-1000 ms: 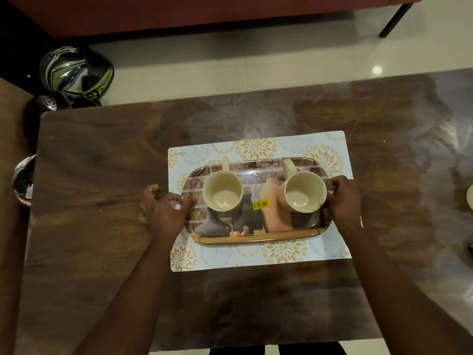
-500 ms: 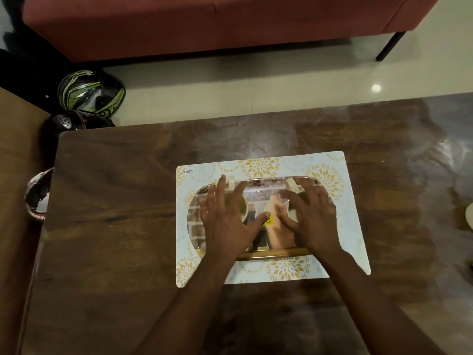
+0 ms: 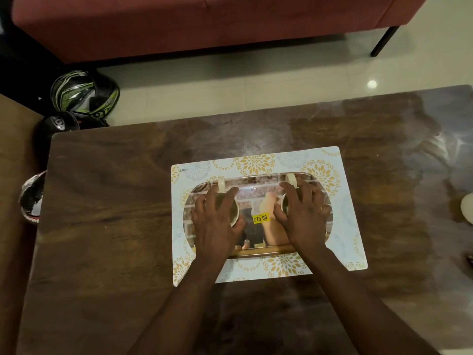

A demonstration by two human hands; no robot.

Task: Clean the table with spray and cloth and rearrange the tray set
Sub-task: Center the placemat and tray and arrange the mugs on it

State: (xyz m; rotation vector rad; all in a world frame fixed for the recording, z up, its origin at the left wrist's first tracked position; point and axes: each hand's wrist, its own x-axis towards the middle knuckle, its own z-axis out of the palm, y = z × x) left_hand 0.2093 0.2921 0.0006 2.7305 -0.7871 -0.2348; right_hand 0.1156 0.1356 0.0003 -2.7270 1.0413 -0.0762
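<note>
Nearest to us, our two forearms reached forward over the dark wooden table (image 3: 102,226) to the tray set at its middle. Our left hand (image 3: 217,219) lay over the left cup (image 3: 234,213), fingers curled down around its rim and gripping it from above. Our right hand (image 3: 300,213) did likewise with the right cup (image 3: 284,207), fingers spread and bent over its top, thumb on the near side. Both cups stood upright on the tray (image 3: 256,190), each with its pale handle pointing away from us. The tray, with a brick-pattern base and a yellow price sticker (image 3: 260,218) between the cups, sat squarely on a patterned placemat (image 3: 345,213), which lay flat on the table.

We judged the job to be in its rearranging part: mat, tray and cups were stacked together, and our hands seemed to be setting or adjusting the cups. No spray bottle or cloth showed anywhere in view, so we could not tell whether wiping was finished or yet to come; the tabletop looked glossy with faint streaks on the right. A pale rounded object (image 3: 468,208) sat at the table's right edge, cut off by the frame.

Beyond the table, helmets (image 3: 84,94) lay on the floor at the left, and a red sofa (image 3: 204,21) ran along the far side.
</note>
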